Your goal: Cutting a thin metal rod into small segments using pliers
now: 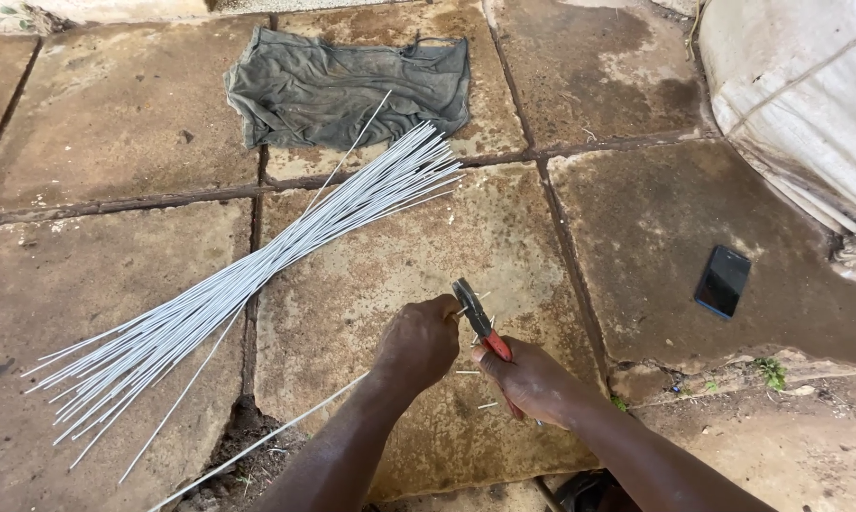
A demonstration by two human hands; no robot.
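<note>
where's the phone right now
In the head view the dark phone lies flat on the stone floor at the right, beyond the right hand holding the red-handled pliers, just below the white sack.

One view only, head cam, so no 2nd view is sharing anything. It's looking steeply down and fwd from the person's head onto the stone floor (pixel 636 218). Both forearms are coming in from the bottom edge, left hand (pixel 418 341) and right hand (pixel 532 379) sitting low-centre, close to the lens. Farther off, toward the top, it's taking in the wire bundle (pixel 257 265), grey cloth (pixel 347 85); white sack (pixel 807 104) at right edge, phone (pixel 723 282) mid-right.
</note>
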